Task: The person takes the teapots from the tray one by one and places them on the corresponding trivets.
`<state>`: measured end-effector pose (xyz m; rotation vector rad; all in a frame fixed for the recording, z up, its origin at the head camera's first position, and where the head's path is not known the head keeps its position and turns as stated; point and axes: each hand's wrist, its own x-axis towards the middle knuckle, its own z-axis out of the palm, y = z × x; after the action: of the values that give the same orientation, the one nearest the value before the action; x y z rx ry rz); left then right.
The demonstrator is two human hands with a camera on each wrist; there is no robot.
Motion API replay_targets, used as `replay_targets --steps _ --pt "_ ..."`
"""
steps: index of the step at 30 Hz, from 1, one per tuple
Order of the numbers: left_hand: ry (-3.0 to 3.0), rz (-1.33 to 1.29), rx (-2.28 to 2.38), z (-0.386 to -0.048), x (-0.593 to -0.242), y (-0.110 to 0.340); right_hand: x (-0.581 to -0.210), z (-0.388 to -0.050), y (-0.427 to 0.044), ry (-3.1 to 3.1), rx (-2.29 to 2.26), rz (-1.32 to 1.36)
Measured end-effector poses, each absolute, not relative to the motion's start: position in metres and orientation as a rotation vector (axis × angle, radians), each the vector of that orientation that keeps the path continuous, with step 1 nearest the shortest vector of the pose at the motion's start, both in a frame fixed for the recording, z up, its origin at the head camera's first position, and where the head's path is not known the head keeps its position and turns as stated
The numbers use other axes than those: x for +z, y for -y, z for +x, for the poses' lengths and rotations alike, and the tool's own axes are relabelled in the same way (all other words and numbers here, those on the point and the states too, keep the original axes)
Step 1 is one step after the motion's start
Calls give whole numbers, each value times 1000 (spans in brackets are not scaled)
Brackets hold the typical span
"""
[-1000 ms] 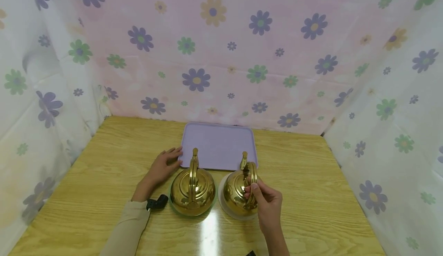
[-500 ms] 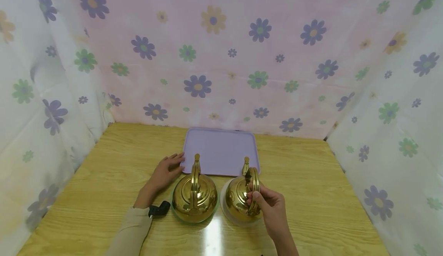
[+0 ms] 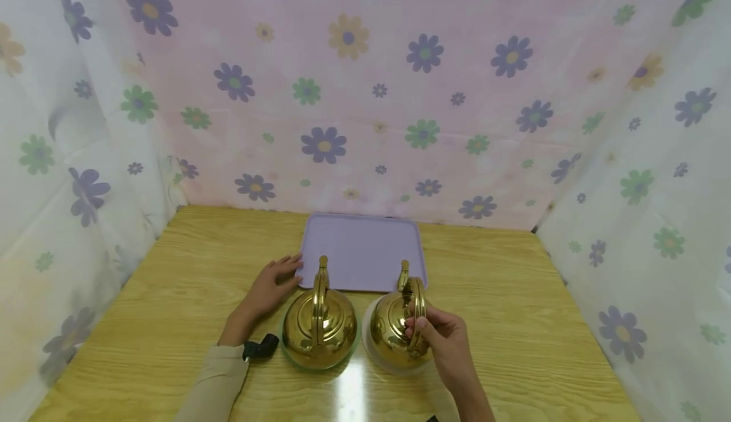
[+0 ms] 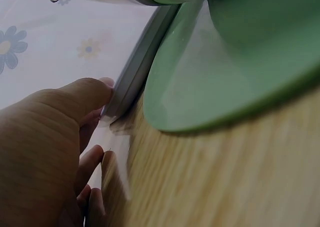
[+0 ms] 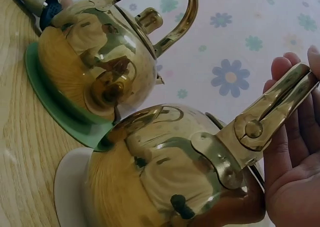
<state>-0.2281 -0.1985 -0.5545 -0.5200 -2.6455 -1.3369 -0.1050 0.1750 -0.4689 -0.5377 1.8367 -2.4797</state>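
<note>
Two shiny gold kettles stand side by side in the head view, spouts pointing away. My right hand (image 3: 448,339) grips the upright handle of the right kettle (image 3: 394,332), its fingers curled round the metal. Beneath that kettle is a pale round plate (image 5: 70,182); the kettle sits off toward the plate's right side, and I cannot tell whether its base touches. The left kettle (image 3: 299,330) is on a green round plate (image 4: 175,97). With fingers fairly straight, my left hand (image 3: 268,289) touches the left edge of a lilac tray (image 3: 362,244) behind the kettles.
All of this is on a wood-grain table (image 3: 508,282). A flowered cloth (image 3: 365,105) hangs along the back and both sides. On the left wrist is a black strap-on camera (image 3: 261,347), close to the left kettle.
The head view has tilted a little, shifting everything slightly down. Both hands keep the same hold and contact, and the kettles and tray stay in the same arrangement.
</note>
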Motion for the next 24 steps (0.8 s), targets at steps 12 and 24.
replay_targets --steps 12,24 --pt "2623 -497 -1452 -232 -553 208 -468 -107 -176 -1950 -2475 -625" --pt "2706 -468 -854 -216 -529 211 -472 -115 -214 -2777 -1988 -665"
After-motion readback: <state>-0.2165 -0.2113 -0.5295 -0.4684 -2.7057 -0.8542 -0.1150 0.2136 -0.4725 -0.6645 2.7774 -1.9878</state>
